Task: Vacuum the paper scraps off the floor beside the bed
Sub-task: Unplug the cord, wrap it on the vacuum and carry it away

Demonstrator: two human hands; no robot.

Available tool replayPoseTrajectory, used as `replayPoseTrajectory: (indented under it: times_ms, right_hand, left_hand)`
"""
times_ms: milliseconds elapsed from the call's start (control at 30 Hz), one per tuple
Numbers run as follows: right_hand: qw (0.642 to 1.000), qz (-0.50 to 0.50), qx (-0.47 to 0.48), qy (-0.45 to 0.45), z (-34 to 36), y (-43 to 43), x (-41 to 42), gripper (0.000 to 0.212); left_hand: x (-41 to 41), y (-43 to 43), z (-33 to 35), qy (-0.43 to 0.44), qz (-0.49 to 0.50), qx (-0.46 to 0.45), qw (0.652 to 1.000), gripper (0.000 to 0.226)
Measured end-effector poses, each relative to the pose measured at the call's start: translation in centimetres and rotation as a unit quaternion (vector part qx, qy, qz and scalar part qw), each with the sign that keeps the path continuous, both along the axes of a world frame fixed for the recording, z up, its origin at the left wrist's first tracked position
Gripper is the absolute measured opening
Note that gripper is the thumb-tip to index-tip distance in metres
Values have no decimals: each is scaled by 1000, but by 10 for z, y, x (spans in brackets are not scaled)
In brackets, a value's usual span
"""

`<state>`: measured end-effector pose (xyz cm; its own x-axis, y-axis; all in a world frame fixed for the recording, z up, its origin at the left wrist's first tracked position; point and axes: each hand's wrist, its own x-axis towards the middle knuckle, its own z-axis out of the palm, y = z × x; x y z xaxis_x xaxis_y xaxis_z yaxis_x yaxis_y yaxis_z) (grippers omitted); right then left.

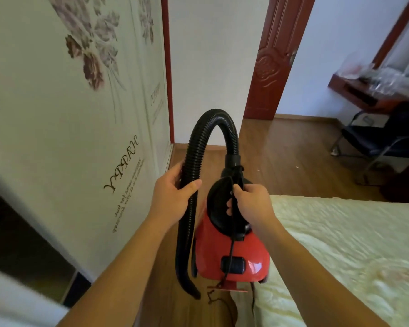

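Note:
A small red vacuum cleaner (pixel 232 251) with a black top hangs in the air over the wooden floor (pixel 276 147), held up in front of me. My right hand (pixel 250 204) grips its black handle together with a thin black cord. The black ribbed hose (pixel 194 161) arches up from the vacuum's front and comes down on the left. My left hand (pixel 172 197) holds that hose partway down; its open end hangs near the floor. A few tiny pale paper scraps (pixel 297 166) lie on the floor farther ahead. The bed (pixel 345 244) with a cream quilted cover fills the lower right.
A wardrobe with flowered sliding doors (pixel 69 119) runs along the left, leaving a narrow strip of floor beside the bed. Ahead stands an open red-brown door (pixel 272 62). A dark folding chair (pixel 373 140) and a red-brown desk (pixel 364 90) with clutter stand at the right.

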<state>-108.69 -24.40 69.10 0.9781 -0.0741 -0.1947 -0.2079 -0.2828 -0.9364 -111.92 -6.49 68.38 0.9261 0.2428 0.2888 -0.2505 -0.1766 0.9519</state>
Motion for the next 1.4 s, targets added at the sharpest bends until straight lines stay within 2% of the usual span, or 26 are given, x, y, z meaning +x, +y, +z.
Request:
replayPoseTrajectory:
  times_ms: [367,733,1000,1400]
  right_hand:
    - [999,-36,30,-7,-1,26,196,32]
    - [996,2,91,9,-3,19,415,27]
    - [996,23,87,14,11,33,558,26]
    - [999,-22,39,18,-16,87,775,27]
  left_hand:
    - [202,29,11,4,-33,14,999,50]
    - [417,16,4,14,13,14,1000,49]
    - [550,30,13,20,39,-12,999,54]
    - [780,85,-11,18,-10,-9,1000,54]
